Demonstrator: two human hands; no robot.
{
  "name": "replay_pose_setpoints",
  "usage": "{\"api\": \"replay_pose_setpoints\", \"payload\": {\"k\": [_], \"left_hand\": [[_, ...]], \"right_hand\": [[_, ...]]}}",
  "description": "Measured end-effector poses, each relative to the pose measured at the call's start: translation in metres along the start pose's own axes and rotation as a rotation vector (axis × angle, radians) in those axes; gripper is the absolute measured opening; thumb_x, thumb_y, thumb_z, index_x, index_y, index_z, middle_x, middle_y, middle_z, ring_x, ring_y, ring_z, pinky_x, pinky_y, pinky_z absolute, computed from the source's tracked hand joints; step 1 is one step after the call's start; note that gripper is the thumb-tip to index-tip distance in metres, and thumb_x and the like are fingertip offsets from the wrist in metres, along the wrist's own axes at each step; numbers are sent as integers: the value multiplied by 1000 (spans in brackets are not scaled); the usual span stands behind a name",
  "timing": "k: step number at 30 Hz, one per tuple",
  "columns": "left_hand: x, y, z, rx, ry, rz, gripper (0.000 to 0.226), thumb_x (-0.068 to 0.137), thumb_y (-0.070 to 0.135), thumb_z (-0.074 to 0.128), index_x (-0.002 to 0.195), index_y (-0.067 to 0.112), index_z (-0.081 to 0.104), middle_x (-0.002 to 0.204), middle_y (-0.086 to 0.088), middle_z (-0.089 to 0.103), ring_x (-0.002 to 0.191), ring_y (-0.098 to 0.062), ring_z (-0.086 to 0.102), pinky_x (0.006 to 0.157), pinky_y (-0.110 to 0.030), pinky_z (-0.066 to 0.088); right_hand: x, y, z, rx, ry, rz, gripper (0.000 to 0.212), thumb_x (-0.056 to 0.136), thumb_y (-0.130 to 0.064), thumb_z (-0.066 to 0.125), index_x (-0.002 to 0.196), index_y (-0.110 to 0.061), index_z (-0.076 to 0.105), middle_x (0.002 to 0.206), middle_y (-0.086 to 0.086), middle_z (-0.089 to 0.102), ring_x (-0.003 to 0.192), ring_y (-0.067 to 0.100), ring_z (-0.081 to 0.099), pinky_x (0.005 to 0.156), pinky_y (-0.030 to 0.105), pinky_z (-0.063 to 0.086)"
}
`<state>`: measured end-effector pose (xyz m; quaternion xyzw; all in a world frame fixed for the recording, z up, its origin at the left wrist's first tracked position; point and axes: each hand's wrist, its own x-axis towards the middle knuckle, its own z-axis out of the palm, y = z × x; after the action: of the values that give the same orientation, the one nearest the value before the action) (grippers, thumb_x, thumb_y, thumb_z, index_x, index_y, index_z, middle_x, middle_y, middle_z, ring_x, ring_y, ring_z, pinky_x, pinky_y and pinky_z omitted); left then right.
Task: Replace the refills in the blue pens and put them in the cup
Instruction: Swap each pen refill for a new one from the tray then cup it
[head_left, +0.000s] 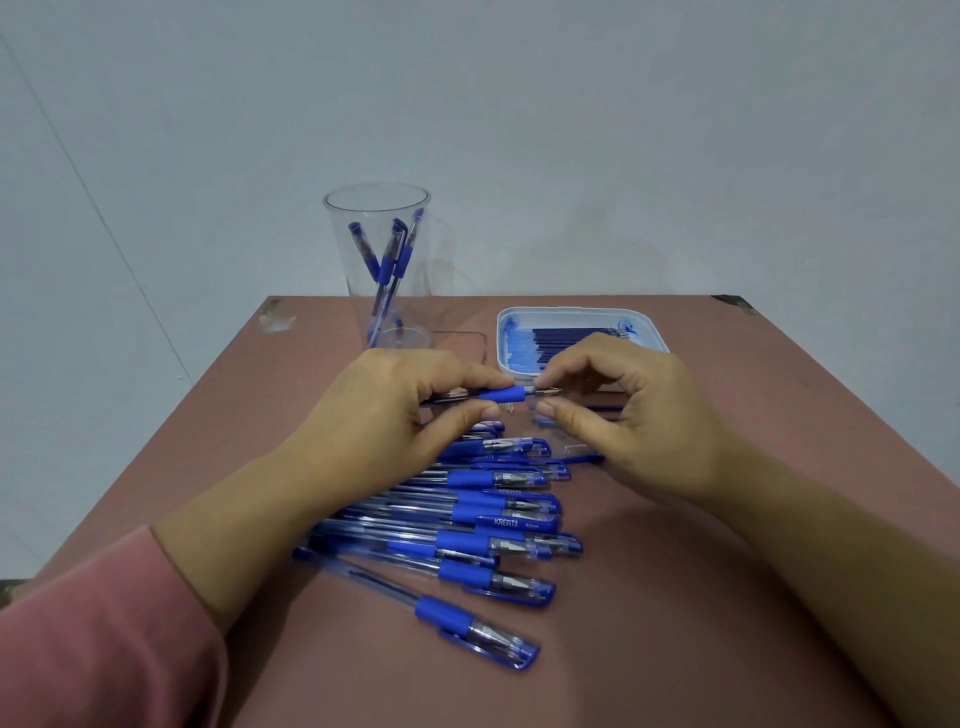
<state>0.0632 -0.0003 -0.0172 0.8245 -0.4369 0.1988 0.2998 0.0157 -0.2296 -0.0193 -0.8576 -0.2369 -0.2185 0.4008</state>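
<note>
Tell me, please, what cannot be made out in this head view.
All in the head view:
- Pen: the rear barrel is hidden inside the left hand; whether its tip is loosened is too small to tell.
- Refill tray: the near side is hidden behind the right hand, so the refills cannot be counted.
- Cup: the pens inside overlap, so the count is uncertain.

Left hand (384, 410), right hand (639, 415), fingers (478, 375) pinched.

uncapped blue pen (497, 395) lies level above capped pens (483, 525); cup (377, 260) holds 3.
</note>
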Motion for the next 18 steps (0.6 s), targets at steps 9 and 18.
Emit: {"api": "replay_pose_setpoints", "payload": {"k": [9, 18], "left_hand": [[1, 1, 0, 22, -3, 16, 32, 89, 48, 56, 117, 37, 67, 86, 31, 60, 78, 8, 60, 68, -18, 52], [0, 1, 0, 38, 4, 12, 34, 89, 48, 55, 117, 36, 67, 90, 22, 67, 78, 3, 62, 67, -24, 55]], "right_hand": [[1, -2, 0, -52, 8, -43, 17, 81, -20, 75, 94, -27, 66, 87, -14, 65, 83, 9, 64, 74, 25, 54], [0, -1, 1, -50, 3, -37, 19, 82, -21, 73, 99, -27, 66, 91, -16, 65, 85, 8, 64, 76, 23, 54]]}}
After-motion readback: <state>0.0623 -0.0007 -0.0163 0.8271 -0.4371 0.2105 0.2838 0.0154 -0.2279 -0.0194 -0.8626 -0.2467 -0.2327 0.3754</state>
